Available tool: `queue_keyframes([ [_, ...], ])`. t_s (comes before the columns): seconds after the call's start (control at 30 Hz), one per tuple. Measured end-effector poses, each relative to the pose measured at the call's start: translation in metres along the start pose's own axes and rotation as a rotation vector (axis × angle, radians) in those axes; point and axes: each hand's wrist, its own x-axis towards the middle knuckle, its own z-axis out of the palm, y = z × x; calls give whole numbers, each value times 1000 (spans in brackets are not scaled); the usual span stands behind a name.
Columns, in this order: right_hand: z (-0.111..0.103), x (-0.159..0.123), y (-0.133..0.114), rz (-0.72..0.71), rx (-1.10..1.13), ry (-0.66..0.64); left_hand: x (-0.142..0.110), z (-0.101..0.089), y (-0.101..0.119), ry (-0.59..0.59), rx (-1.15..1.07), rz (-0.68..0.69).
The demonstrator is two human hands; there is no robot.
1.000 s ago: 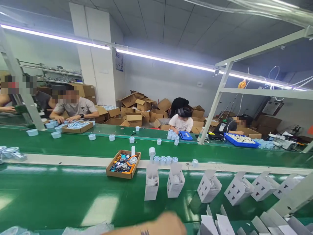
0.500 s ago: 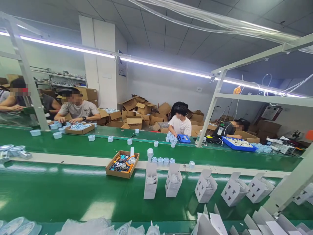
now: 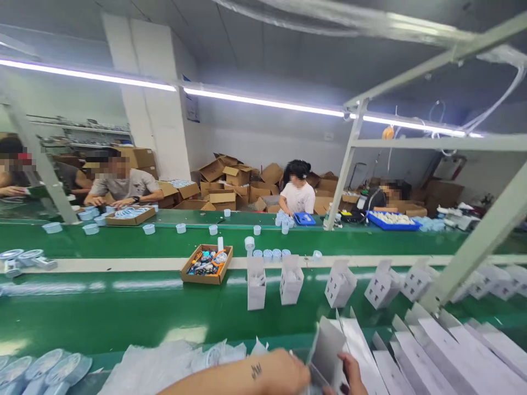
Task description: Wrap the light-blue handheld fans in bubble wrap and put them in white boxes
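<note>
My left hand (image 3: 290, 370) reaches in from the bottom left, its fingers curled and blurred at the near side of an open white box (image 3: 329, 340). A greyish edge shows by its fingertips; what it holds is hidden. On the box's right side, my right hand (image 3: 353, 376) is closed round the wall, cut off by the bottom edge of the view. Clear plastic bags (image 3: 154, 367) with pale blue parts lie left of my left hand. Several more open white boxes (image 3: 436, 351) stand in rows to the right.
Upright white boxes (image 3: 256, 291) stand on the green conveyor (image 3: 123, 312). A cardboard tray (image 3: 206, 278) of tools and small parts sits beyond. Pale blue round parts (image 3: 68, 368) lie at bottom left. A slanted metal post (image 3: 473, 247) rises at right. Several co-workers sit across the line.
Both my hands have come into view at the bottom, at the open white box. The view has tilted downward and shifted slightly, and the co-workers remain at their places.
</note>
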Motion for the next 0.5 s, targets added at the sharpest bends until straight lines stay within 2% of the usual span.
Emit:
queue_keyframes([
  [0.03,0,-7,-3,22,51,-21,-6,-9,-5,-5,-55,0],
  [0.07,0,-12,-8,40,107,-47,-12,-19,-10,66,-174,-51],
  [0.13,1,-15,-21,54,160,-100,-21,-41,-17,384,-439,-252],
  [0.2,2,-11,-34,62,122,-127,-20,-58,-19,647,-690,-424],
  [0.27,4,-5,-42,42,53,-139,-12,-62,-16,834,-866,-529],
  [0.33,6,-1,-45,27,20,-150,-3,-57,-9,921,-899,-562],
  [0.43,6,3,-43,36,58,-144,0,-44,1,899,-813,-546],
  [0.5,1,4,-40,35,88,-128,-4,-41,5,868,-853,-546],
])
